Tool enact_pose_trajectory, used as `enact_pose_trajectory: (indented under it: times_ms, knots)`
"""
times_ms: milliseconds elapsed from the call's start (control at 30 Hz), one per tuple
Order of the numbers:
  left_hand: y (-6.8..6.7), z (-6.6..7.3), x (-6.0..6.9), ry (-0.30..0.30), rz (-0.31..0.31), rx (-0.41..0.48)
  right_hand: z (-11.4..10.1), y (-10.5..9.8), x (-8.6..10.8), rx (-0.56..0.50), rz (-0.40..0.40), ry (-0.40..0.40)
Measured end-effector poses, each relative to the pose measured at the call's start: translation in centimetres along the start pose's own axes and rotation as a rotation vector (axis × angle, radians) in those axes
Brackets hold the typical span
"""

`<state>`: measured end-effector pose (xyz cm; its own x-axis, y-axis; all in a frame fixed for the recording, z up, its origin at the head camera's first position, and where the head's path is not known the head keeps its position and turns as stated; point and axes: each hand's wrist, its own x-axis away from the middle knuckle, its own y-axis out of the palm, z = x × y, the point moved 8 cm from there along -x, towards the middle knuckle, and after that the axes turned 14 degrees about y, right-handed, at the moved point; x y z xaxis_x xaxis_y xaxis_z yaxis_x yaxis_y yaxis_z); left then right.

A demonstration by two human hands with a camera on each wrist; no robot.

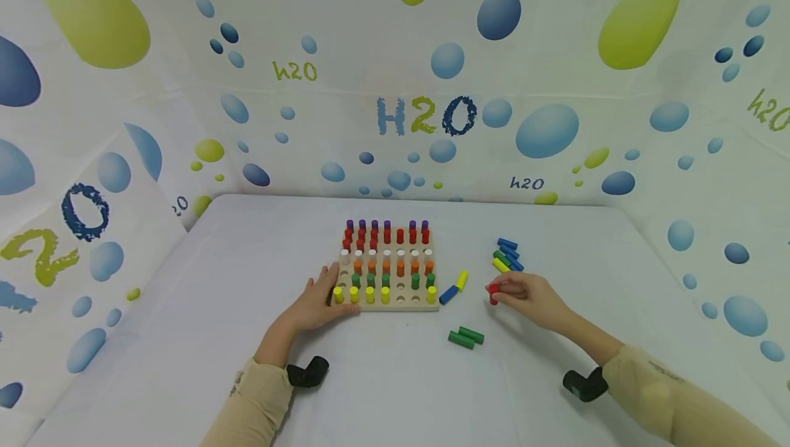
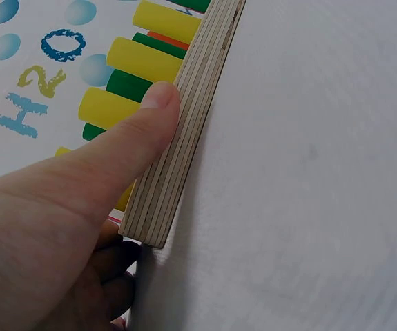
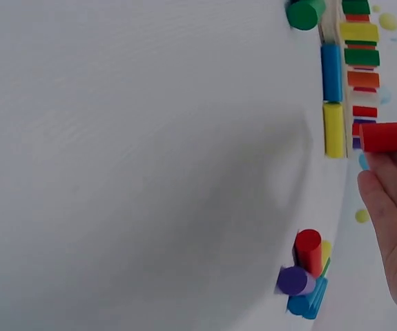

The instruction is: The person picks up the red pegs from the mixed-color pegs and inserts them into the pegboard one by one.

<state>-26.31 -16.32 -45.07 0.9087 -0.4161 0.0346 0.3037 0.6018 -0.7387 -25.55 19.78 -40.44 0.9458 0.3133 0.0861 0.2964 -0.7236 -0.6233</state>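
Observation:
A wooden pegboard [image 1: 395,308] lies on the table, with rows of purple, red, white, orange, green and yellow pegs standing in its holes; some holes have no peg. At its front left corner my left hand [image 1: 316,301] grips the board, the thumb [image 2: 158,110] along the front edge and the other fingers at the left side. Right of the board, my right hand [image 1: 535,301] pinches a red peg [image 1: 493,294] above the table. In the right wrist view this red peg [image 3: 388,137] sticks out beyond the fingertips, its far end hidden.
Beside the board's right edge lie a blue peg [image 1: 448,295] and a yellow peg [image 1: 462,280]. Two green pegs [image 1: 465,337] lie nearer me. Behind my right hand is a pile of blue pegs [image 1: 509,244] and others; the right wrist view shows a purple peg [image 3: 295,280] there too.

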Motion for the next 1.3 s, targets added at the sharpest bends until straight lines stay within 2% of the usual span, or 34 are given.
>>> enact_pose_trajectory:
  times_ms: [167, 367, 933, 1300]
  knots:
    - [0.1, -0.1, 0.0, -0.002, 0.0, 0.001, -0.5, 0.1, -0.9, -0.023, 0.018, 0.018]
    - [0.1, -0.2, 0.0, -0.01, 0.003, 0.0, -1.8, 0.3, -2.2, -0.042, 0.038, -0.008]
    - [0.1, -0.1, -0.1, 0.018, 0.008, 0.0, -4.0, 2.2, -5.8, -0.104, 0.011, 0.026]
    - [0.0, -0.1, -0.1, 0.01, 0.007, 0.003, -5.8, 3.5, -7.7, -0.119, 0.011, 0.034]
